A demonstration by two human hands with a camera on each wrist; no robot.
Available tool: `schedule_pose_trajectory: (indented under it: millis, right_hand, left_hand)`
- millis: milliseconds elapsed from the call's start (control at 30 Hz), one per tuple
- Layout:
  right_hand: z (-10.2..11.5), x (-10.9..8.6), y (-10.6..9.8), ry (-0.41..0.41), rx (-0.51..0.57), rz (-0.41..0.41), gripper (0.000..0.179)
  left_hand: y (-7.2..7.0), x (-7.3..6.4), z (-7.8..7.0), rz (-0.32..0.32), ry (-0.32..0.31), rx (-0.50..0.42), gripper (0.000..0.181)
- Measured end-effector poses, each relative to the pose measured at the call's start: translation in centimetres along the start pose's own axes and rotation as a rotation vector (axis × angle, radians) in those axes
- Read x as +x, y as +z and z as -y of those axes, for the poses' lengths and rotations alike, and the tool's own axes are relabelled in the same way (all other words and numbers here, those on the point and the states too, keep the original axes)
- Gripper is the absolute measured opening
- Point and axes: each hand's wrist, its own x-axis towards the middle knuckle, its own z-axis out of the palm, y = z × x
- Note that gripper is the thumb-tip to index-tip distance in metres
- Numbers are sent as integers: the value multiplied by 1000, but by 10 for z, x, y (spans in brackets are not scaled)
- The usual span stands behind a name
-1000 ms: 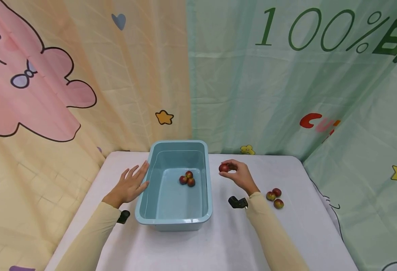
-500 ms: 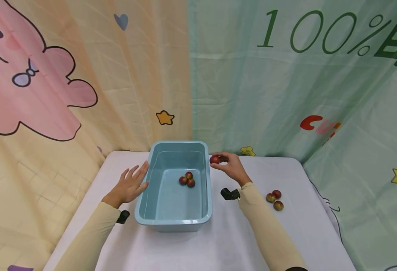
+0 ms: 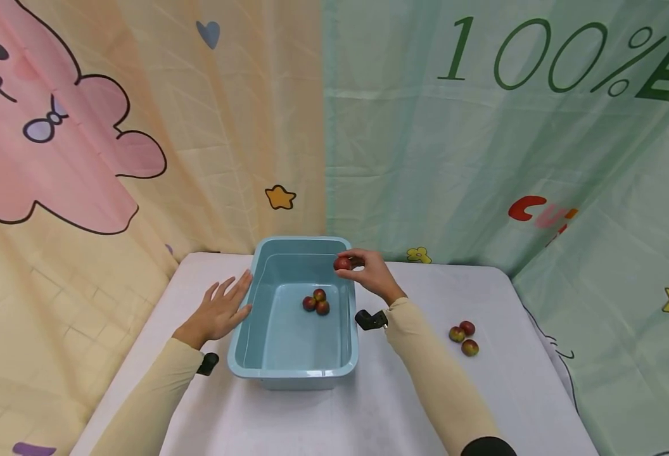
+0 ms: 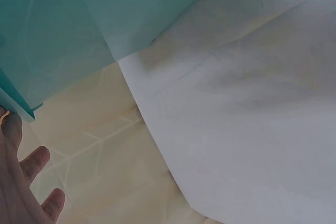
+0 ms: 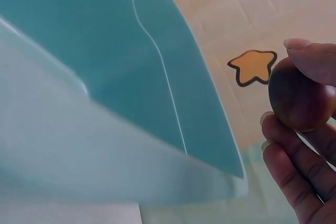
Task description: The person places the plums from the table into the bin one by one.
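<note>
A light blue rectangular basin (image 3: pixel 291 372) stands on the table, with a cluster of 3 plums (image 3: pixel 315 303) on its floor. My right hand (image 3: pixel 371 273) pinches a dark red plum (image 3: pixel 342 263) between thumb and fingers, over the basin's far right corner. In the right wrist view that plum (image 5: pixel 299 98) shows between the thumb and fingertips, beside the basin wall (image 5: pixel 115 150). With fingers spread, my left hand (image 3: pixel 216 315) rests against the basin's left rim; the left wrist view shows part of this hand (image 4: pixel 23 177) at the rim.
Another group of 3 red-green plums (image 3: pixel 464 338) lies on the white tablecloth (image 3: pixel 403 392) right of the basin, near my right forearm. A patterned curtain (image 3: pixel 243 126) hangs right behind the table's back edge and along both sides.
My right hand has carried the plum leftward and slightly away from me, from the table beside the basin to over its right rim. My left hand stays in place.
</note>
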Motion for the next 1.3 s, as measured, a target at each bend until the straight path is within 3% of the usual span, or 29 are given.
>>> schedule_pose_trajectory:
  millis: [667,1300]
  right_hand:
    - [12,14,32,-3,-38,88,39]
    - [6,11,25,-12,-27,106,37]
  left_hand:
    - [1,0,0,-2,5,14,69]
    - [0,0,0,-11,3,3,69]
